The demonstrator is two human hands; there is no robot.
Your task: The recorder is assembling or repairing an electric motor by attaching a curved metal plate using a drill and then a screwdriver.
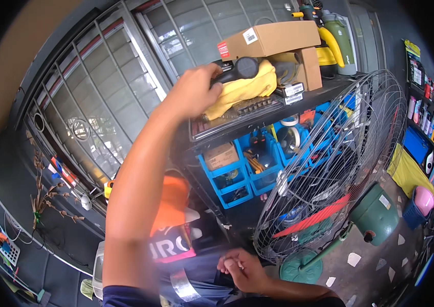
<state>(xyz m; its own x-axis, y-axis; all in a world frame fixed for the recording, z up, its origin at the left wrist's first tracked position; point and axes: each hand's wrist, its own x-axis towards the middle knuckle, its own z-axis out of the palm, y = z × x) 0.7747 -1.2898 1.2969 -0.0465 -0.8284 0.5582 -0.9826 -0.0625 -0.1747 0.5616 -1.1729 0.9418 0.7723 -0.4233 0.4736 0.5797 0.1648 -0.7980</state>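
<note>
My left hand (196, 91) reaches up to the shelf and is closed on one end of a black object with a round end cap (246, 67). Its exact kind cannot be made out. That object lies on a bunched yellow cloth (245, 87), which my thumb side touches. Beneath the cloth, part of a dark tray with small dark pieces (252, 105) shows. My right hand (245, 270) is low in front of my body, fingers curled in, with nothing visible in them.
Cardboard boxes (288, 38) sit behind the cloth on the black shelf (309, 96). Blue bins (235, 197) with tools and small parts hang below. A large wire-caged fan (329, 169) stands close on the right. Bags with orange and pink parts (168, 207) are under my left arm.
</note>
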